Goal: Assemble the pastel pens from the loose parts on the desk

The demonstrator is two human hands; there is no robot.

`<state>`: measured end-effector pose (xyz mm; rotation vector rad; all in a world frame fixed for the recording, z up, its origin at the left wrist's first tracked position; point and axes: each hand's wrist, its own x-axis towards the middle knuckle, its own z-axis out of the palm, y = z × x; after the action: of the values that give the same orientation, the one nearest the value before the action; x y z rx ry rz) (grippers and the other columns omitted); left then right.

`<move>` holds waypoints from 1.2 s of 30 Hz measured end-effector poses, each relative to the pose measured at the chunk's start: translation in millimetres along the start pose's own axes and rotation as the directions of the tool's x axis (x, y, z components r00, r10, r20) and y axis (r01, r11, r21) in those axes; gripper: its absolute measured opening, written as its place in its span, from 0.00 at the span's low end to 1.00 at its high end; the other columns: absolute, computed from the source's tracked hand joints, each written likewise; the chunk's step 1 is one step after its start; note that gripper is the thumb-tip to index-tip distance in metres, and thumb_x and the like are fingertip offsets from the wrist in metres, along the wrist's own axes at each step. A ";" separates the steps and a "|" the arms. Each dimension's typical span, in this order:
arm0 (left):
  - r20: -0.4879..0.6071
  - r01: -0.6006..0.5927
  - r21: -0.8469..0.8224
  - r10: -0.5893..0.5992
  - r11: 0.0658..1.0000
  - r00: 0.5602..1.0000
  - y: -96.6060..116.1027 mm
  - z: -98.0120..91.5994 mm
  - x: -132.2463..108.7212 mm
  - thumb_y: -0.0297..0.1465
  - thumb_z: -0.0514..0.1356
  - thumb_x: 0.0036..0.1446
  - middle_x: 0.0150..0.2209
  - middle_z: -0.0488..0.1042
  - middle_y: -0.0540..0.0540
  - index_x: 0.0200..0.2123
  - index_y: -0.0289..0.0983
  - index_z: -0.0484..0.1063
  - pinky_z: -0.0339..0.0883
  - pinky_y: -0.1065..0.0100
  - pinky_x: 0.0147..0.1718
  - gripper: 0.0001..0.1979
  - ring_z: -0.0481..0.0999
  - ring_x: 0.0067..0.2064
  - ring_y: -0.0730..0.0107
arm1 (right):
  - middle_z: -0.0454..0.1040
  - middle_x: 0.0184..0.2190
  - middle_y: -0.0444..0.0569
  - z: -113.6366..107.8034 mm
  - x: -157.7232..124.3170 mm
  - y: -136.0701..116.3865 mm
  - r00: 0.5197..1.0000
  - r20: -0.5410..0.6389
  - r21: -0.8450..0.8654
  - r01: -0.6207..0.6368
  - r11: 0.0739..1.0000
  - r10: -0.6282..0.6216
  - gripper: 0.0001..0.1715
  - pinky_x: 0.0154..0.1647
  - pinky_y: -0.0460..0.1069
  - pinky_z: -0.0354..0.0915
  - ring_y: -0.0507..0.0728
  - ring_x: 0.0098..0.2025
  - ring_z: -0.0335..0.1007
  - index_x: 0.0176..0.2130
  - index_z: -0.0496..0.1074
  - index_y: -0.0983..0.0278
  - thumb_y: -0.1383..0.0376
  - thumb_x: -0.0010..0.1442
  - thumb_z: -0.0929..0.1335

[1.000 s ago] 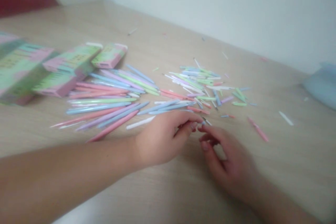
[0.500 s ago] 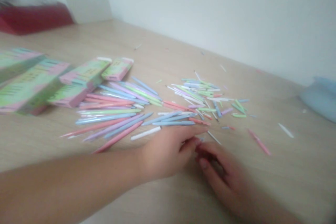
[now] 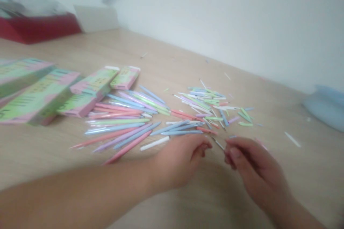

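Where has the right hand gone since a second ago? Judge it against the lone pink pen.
Yes: the right hand, pinching a thin refill, has shifted right, now overlapping the lone pink pen.

Two bare forearms, left hand (image 3: 178, 161) and right hand (image 3: 255, 171), no sleeves, rings or watch.

Left hand (image 3: 178, 159): forearm reaching in from near left, fingers pinched. Right hand (image 3: 252, 170): near right, fingers curled, pinched, fingertips facing the left's.

Left hand (image 3: 178, 161) and right hand (image 3: 252, 170) pinch thin refill (image 3: 218, 144) between them; pastel pen barrels (image 3: 126, 123) scattered behind on table (image 3: 166, 61).
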<state>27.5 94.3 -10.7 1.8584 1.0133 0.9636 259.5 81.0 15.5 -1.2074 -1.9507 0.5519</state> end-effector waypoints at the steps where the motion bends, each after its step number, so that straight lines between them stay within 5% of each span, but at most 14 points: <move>1: -0.006 0.008 -0.010 -0.008 1.000 1.000 -0.6 0.2 -0.3 0.26 0.54 0.70 0.40 0.82 0.49 0.47 0.41 0.77 0.70 0.66 0.43 0.12 0.79 0.41 0.66 | 0.76 0.31 0.43 -1.1 6.1 1.7 0.999 -0.015 0.024 -0.029 0.999 0.029 0.09 0.27 0.45 0.72 0.54 0.29 0.75 0.53 0.75 0.53 0.61 0.75 0.67; 5: -0.028 0.024 -0.047 -0.025 0.999 0.999 -2.6 1.4 0.6 0.30 0.51 0.73 0.37 0.80 0.49 0.46 0.41 0.76 0.71 0.67 0.43 0.12 0.77 0.37 0.68 | 0.77 0.31 0.44 -0.8 47.9 23.5 0.999 -0.001 -0.118 -0.049 0.992 0.050 0.12 0.28 0.49 0.72 0.56 0.29 0.75 0.53 0.74 0.56 0.56 0.74 0.67; 11: -0.041 0.052 -0.059 -0.055 0.997 0.998 -3.9 4.4 2.5 0.29 0.50 0.73 0.34 0.79 0.49 0.43 0.39 0.76 0.71 0.65 0.43 0.14 0.76 0.33 0.69 | 0.81 0.48 0.58 18.3 154.4 80.1 0.997 0.072 -0.396 0.061 0.916 -0.036 0.15 0.54 0.63 0.73 0.66 0.49 0.78 0.51 0.78 0.63 0.60 0.70 0.68; 17: -0.012 0.045 -0.030 -0.045 0.999 0.999 -4.6 4.1 2.0 0.27 0.53 0.70 0.37 0.81 0.49 0.45 0.40 0.78 0.72 0.64 0.46 0.13 0.78 0.38 0.65 | 0.78 0.56 0.54 56.8 228.6 112.2 0.950 0.302 -0.457 0.215 0.863 -0.077 0.17 0.63 0.65 0.68 0.64 0.58 0.75 0.54 0.77 0.63 0.56 0.72 0.71; 26: 0.025 0.045 0.011 -0.045 0.999 0.999 1.8 0.4 4.0 0.26 0.55 0.68 0.39 0.82 0.47 0.45 0.39 0.79 0.72 0.66 0.47 0.12 0.80 0.43 0.63 | 0.78 0.52 0.52 52.9 249.4 112.3 0.914 0.404 -0.545 0.268 0.794 -0.032 0.16 0.55 0.62 0.73 0.61 0.51 0.77 0.52 0.76 0.64 0.55 0.73 0.71; 36: 0.057 0.026 0.036 -0.028 0.999 0.998 1.8 -0.6 5.2 0.27 0.54 0.69 0.39 0.82 0.46 0.45 0.39 0.79 0.73 0.64 0.48 0.12 0.80 0.43 0.62 | 0.79 0.51 0.52 51.0 236.3 105.5 0.969 0.248 -0.556 0.163 0.815 -0.025 0.16 0.53 0.61 0.75 0.61 0.50 0.78 0.53 0.76 0.65 0.57 0.72 0.72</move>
<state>29.5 98.4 -7.6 1.8861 1.0240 0.8769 216.4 340.7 0.5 -1.4403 -2.4689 0.0311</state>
